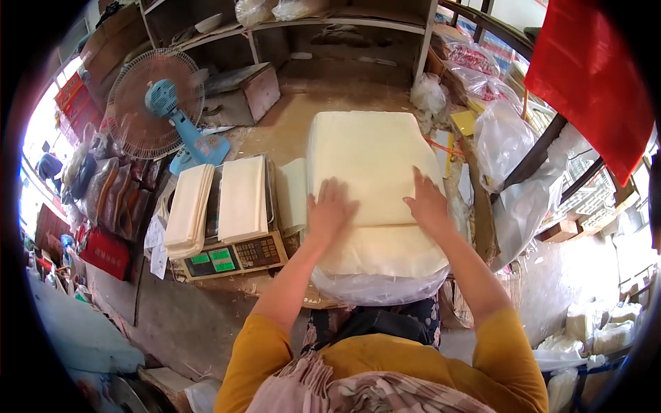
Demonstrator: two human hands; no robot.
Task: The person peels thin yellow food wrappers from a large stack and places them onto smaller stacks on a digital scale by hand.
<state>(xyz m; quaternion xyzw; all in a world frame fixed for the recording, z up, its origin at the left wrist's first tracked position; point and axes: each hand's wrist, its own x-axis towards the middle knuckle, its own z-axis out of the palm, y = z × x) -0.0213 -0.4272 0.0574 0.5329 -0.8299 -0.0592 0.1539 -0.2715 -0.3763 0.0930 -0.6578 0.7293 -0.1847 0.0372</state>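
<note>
A thick stack of thin cream sheets (366, 165), either paper or a thin food sheet, lies before me on a clear plastic wrapping (382, 289). Its near part shows a fold line across the width. My left hand (333, 206), slightly blurred, rests palm down at the stack's left side. At the right edge lies my right hand (428, 204), its thumb and forefinger spread on the top sheet. Neither hand grips anything. Left of the stack, a digital weighing scale (232, 258) with lit green displays carries two folded sheet bundles, a left bundle (188, 211) and a right bundle (244, 199).
A blue table fan (173, 111) stands behind the scale, near a worn box (242, 93). Wooden shelves (341, 20) close off the back. Plastic bags (501, 134) crowd the right side, below a hanging red cloth (588, 82). Packaged goods (113, 191) hang at left.
</note>
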